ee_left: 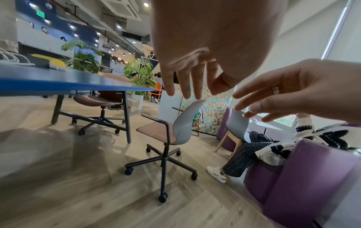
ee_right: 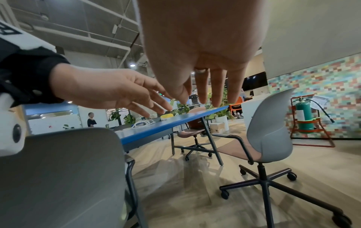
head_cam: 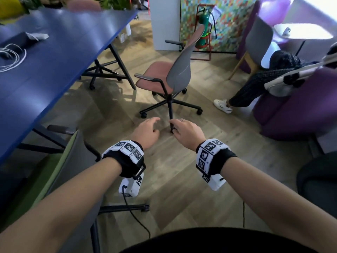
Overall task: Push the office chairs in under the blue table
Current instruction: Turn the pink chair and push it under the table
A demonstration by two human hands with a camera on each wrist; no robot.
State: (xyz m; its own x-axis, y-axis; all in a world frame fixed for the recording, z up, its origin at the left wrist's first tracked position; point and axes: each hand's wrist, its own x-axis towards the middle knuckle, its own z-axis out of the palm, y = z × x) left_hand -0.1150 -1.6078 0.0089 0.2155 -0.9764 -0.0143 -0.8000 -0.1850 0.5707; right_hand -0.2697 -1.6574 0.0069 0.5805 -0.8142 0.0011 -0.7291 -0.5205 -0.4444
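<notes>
Both hands out in front, empty. Left hand (head_cam: 145, 132) fingers spread and loose, holding nothing. Right hand (head_cam: 186, 132) the same, fingers extended, a ring on one; it overlaps one leg of the chair base in the head view, but the wrist views show it in the air, well short of the chair.

Landmark: the blue counter (head_cam: 60, 57), running along the person's left.

Pink-seated office chair (head_cam: 169, 75) stands out on the wood floor, well apart from the counter's long edge, near its far corner. Grey shell back faces the person; seat faces the counter, slightly angled. Not yet pushed in.

Green-seated office chair (head_cam: 73, 161) sits just beside the counter's near edge, close on the person's left, grey back outward. Looks mostly tucked in; hard to say how far.

A third pink chair (ee_left: 97, 100) is under the counter at its far end.

Handling, as a judgement: five-star base on casters, so it should roll light on this smooth floor but swivel and wander if pushed off-centre. Shell back looks stiff, smooth plastic. Best hold is the top edge of the backrest, both hands either side of centre, pushing square toward the counter. Watch the armrests (head_cam: 149, 78) against the counter's underside, and the casters against the angled counter leg (head_cam: 122, 64).
</notes>
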